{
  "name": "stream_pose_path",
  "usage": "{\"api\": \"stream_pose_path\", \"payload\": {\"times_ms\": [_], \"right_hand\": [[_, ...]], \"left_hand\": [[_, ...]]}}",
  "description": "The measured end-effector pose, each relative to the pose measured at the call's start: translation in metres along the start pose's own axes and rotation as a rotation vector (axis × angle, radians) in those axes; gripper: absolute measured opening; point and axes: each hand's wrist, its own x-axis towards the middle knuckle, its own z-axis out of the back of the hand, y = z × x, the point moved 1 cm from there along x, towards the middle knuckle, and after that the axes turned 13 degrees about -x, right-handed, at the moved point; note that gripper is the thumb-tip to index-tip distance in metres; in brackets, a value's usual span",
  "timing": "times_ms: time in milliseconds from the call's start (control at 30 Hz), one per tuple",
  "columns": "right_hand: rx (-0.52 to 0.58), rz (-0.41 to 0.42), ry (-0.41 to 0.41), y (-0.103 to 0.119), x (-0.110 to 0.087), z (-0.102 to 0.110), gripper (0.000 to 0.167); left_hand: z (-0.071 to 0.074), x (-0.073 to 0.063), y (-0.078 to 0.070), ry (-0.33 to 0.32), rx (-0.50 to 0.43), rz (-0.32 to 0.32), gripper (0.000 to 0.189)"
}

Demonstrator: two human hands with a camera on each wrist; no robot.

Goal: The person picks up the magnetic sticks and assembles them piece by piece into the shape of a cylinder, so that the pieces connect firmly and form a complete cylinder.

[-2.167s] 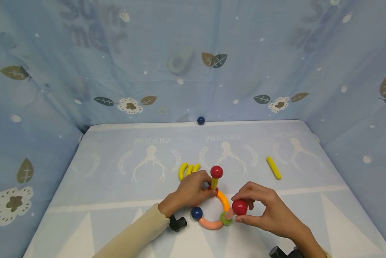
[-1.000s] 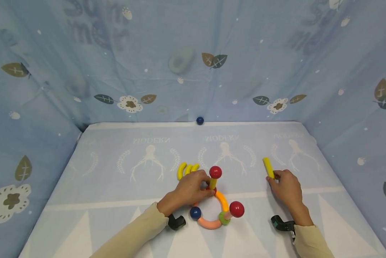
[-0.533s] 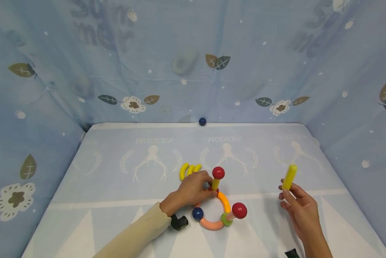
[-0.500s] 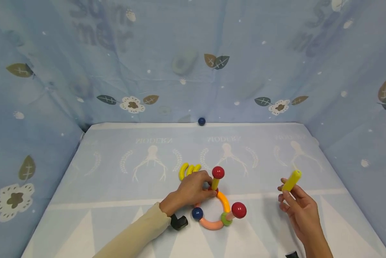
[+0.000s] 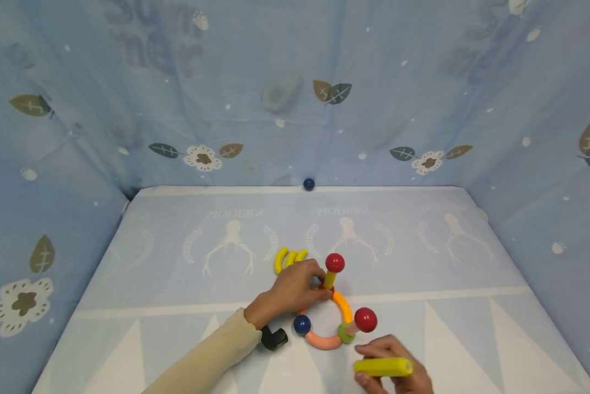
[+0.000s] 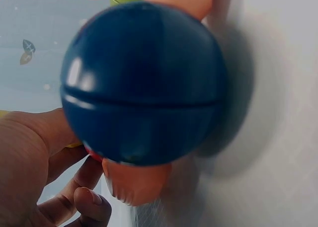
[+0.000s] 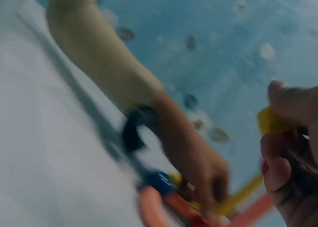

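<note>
A ring of toy balls and curved rods lies on the table: blue ball (image 5: 302,325), salmon curved rod (image 5: 324,342), green ball (image 5: 345,332) and orange curved rod (image 5: 343,307). At its back, my left hand (image 5: 295,289) pinches a red ball (image 5: 329,288), from which a yellow stick rises with another red ball (image 5: 335,262) on top. From the green ball a pink stick stands, capped by a red ball (image 5: 365,319). My right hand (image 5: 414,382) holds a yellow stick (image 5: 382,367) in front of the ring. The blue ball (image 6: 144,83) hides much of the left wrist view.
Several curved yellow rods (image 5: 281,261) lie behind my left hand. A loose dark blue ball (image 5: 308,184) sits at the table's back edge, against the patterned curtain (image 5: 255,120). The left wrist camera (image 5: 274,339) is beside the ring.
My right hand let go of the right-hand red ball, picked the yellow stick off the table at right, and brought it left and nearer. My left hand stays at the ring.
</note>
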Motion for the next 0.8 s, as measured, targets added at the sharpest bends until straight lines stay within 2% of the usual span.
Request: {"api": "stream_pose_path", "payload": {"times_ms": [100,167,333,433,633,800], "right_hand": [[0.005,-0.004,0.061,0.011,-0.004,-0.030,0.034],[-0.034,0.026,0.073,0.013,-0.001,-0.046,0.029],[-0.205,0.197,-0.010,0.011,0.017,-0.073,0.030],[-0.277,0.247,-0.061,0.008,0.029,-0.083,0.032],[-0.358,0.188,-0.101,-0.001,0.040,-0.098,0.027],[-0.373,0.173,-0.107,-0.005,0.042,-0.104,0.028]], "left_hand": [[0.001,-0.001,-0.001,-0.005,0.008,-0.005,0.017],[0.001,-0.002,-0.002,-0.005,0.010,-0.010,0.016],[0.001,-0.001,-0.003,-0.006,0.008,-0.005,0.018],[0.001,-0.001,-0.003,-0.009,0.005,-0.003,0.019],[-0.001,0.000,-0.002,-0.014,-0.004,-0.023,0.018],[0.001,0.000,-0.002,-0.015,-0.010,-0.029,0.018]]}}
